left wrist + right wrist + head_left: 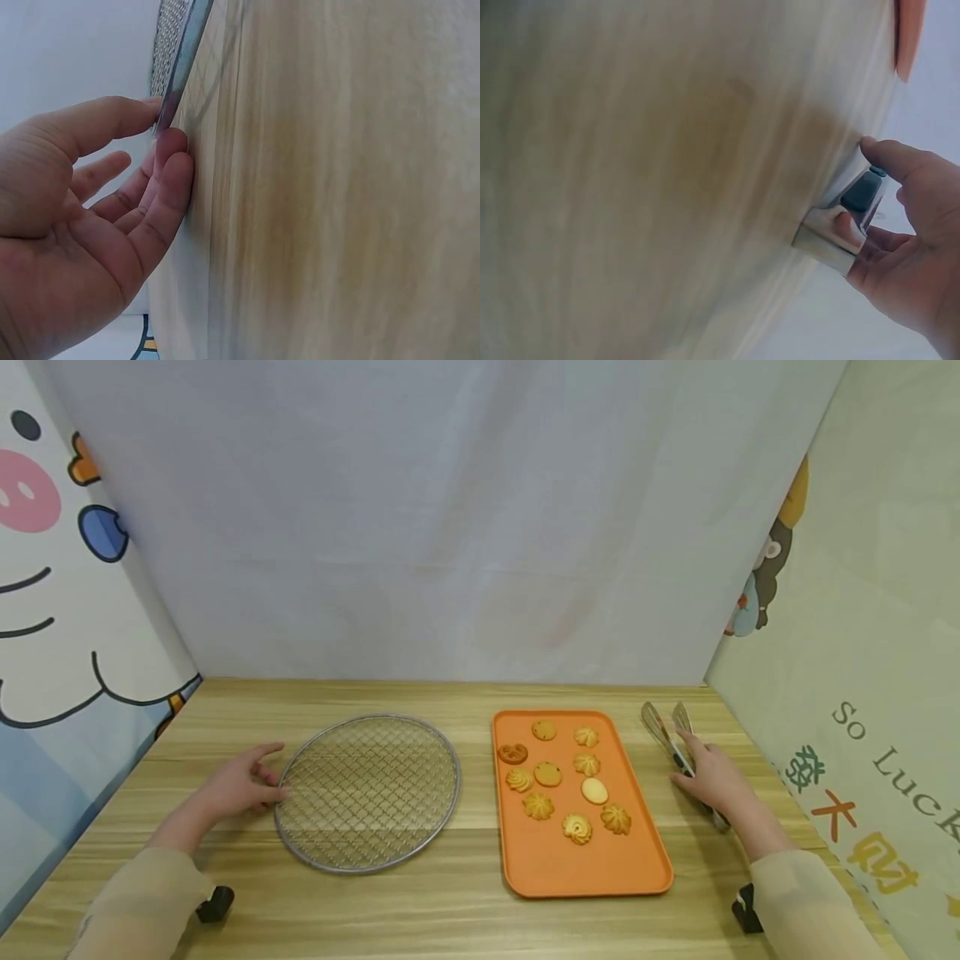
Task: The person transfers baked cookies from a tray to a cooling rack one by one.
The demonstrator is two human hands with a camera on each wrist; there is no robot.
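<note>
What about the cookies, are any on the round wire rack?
No, all the cookies lie on the orange tray, beside the round wire rack.

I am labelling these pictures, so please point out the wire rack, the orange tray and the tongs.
Wire rack (369,793): head view, middle of its mesh.
Orange tray (577,874): head view, bare surface near its front edge.
Tongs (681,763): head view, dark section of one arm.

On the table (450,927) before me, left to right: mesh rack (367,793), cookie tray (581,875), tongs (670,745).
My left hand (238,783) is at the rack's left rim; my right hand (716,777) is at the tongs. Cookies (547,774) lie on the tray's far and middle parts, the pretzel cookie (513,753) by its left edge. A cloth (465,527) hangs behind everything.
</note>
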